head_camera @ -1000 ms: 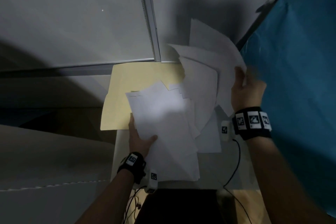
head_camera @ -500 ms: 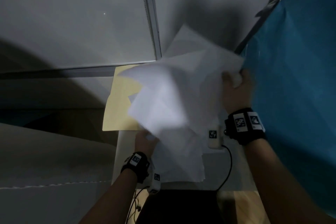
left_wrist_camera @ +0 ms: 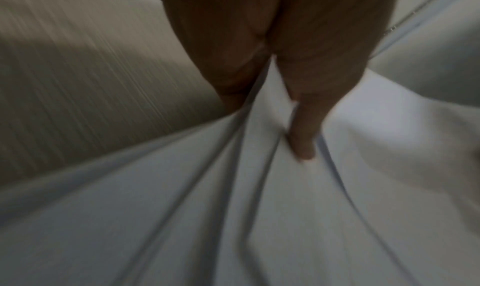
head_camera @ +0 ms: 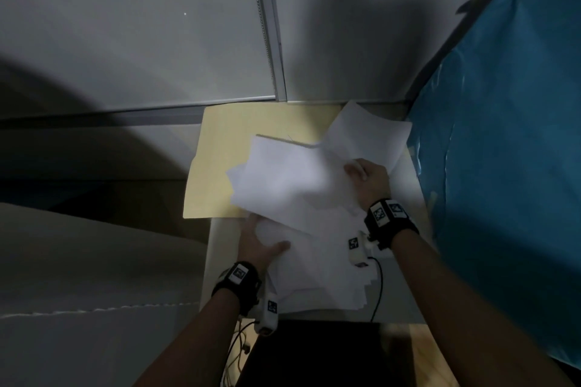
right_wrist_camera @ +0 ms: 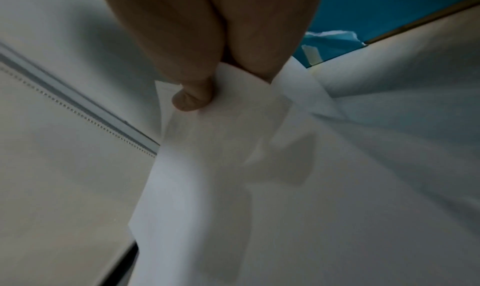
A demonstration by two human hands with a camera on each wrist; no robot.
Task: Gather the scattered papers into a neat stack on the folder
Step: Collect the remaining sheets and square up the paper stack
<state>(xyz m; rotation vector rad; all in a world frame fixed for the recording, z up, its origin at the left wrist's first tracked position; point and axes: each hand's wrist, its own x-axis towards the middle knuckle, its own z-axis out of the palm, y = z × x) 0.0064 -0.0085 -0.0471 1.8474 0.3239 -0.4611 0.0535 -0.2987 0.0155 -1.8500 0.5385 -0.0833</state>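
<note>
A pale yellow folder [head_camera: 226, 148] lies on the small white table, its right part covered by loose white papers [head_camera: 292, 185]. My right hand [head_camera: 364, 171] pinches a bunch of the papers [right_wrist_camera: 207, 167] between thumb and fingers, holding them over the folder's right half. My left hand [head_camera: 261, 242] grips the near, lower sheets [left_wrist_camera: 233, 208] at their left edge, thumb on top and fingers hidden beneath. The sheets lie fanned and askew, one corner reaching the far wall.
The white table [head_camera: 217, 261] is narrow, with a grey partition wall [head_camera: 157, 41] behind it and a blue sheet [head_camera: 503, 166] close on the right. A black cable [head_camera: 379, 289] runs off the near edge. A dark object [head_camera: 314, 352] sits below the table front.
My right hand has swung its bunch of papers from the far right corner leftward and down over the folder. The left hand still holds the near sheets.
</note>
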